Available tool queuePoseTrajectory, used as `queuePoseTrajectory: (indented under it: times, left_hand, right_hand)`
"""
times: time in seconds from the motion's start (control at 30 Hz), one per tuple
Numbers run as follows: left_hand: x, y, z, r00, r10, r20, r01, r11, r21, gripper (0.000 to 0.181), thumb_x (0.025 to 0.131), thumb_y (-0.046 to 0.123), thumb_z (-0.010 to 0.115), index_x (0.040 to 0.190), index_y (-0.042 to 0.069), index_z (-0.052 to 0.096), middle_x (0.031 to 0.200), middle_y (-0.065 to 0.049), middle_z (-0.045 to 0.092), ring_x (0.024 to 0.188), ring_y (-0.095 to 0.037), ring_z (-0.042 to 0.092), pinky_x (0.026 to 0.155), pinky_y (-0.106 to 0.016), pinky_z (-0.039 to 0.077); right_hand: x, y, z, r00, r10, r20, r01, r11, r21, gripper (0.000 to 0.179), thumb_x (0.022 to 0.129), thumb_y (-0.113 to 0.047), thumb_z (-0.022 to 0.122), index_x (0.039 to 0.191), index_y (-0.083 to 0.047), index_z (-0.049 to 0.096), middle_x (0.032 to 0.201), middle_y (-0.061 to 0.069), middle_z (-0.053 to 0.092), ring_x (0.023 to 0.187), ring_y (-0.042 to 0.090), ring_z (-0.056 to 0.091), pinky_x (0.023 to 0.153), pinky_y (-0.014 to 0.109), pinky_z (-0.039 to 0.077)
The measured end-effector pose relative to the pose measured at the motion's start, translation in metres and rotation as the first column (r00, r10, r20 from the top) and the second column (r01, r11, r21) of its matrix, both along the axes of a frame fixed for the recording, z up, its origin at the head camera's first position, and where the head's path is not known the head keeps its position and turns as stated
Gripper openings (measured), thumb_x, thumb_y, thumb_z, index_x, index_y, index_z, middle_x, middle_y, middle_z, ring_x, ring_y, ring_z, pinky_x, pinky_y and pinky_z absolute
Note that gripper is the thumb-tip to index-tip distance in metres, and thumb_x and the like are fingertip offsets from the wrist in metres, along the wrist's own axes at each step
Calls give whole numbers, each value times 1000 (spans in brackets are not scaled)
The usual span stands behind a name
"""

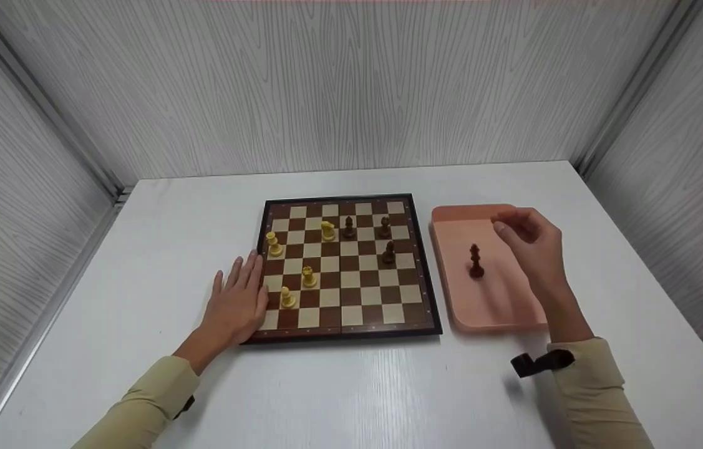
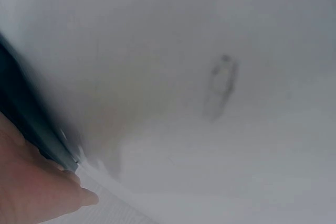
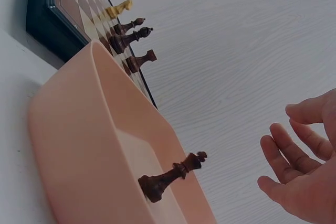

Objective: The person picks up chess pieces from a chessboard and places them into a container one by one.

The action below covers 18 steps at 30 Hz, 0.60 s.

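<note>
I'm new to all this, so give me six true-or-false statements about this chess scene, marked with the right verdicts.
1. The left hand touches the left edge of the chessboard. True.
2. A dark king is inside the pink tray. True.
3. The right hand has a yellow piece in its grip. False: its grip is empty.
4. The pink tray lies left of the chessboard. False: it lies to the right.
5. Four yellow pieces stand on the chessboard. True.
6. Only one dark piece stands there. False: three dark pieces do.

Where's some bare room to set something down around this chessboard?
Bare: tabletop between the sleeves; tabletop between left hand and left wall; the near-right of the chessboard. Tight: the strip between chessboard and pink tray.
</note>
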<state>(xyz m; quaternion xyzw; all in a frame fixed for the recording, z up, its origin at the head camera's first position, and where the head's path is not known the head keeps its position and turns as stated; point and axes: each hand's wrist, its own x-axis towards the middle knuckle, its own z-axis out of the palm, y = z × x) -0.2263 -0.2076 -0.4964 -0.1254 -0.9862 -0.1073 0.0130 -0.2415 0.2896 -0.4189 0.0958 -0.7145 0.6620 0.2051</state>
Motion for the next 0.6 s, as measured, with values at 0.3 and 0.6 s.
queuePoseTrajectory:
  times: [0.3, 0.6]
  left_hand:
    - [1, 0, 1, 1000, -3, -1, 3, 1000, 13, 63, 111, 31, 26, 163, 0, 11, 171, -17, 10, 156, -40, 8, 121, -65, 6]
    - [1, -1, 1, 1000, -3, -2, 4, 1000, 16, 63, 111, 31, 27, 163, 0, 11, 171, -17, 9, 156, -40, 8, 121, -65, 6]
  right_hand:
    - [0, -2, -1, 1000, 3, -7, -3, 1000, 15, 25, 96, 0, 70, 116, 13, 66, 112, 24, 69, 104, 24, 69, 88, 24, 55]
    - [4, -15, 3, 1000, 10, 13, -11, 995, 98, 23, 97, 2, 67, 118, 13, 65, 114, 30, 66, 104, 26, 67, 88, 23, 55]
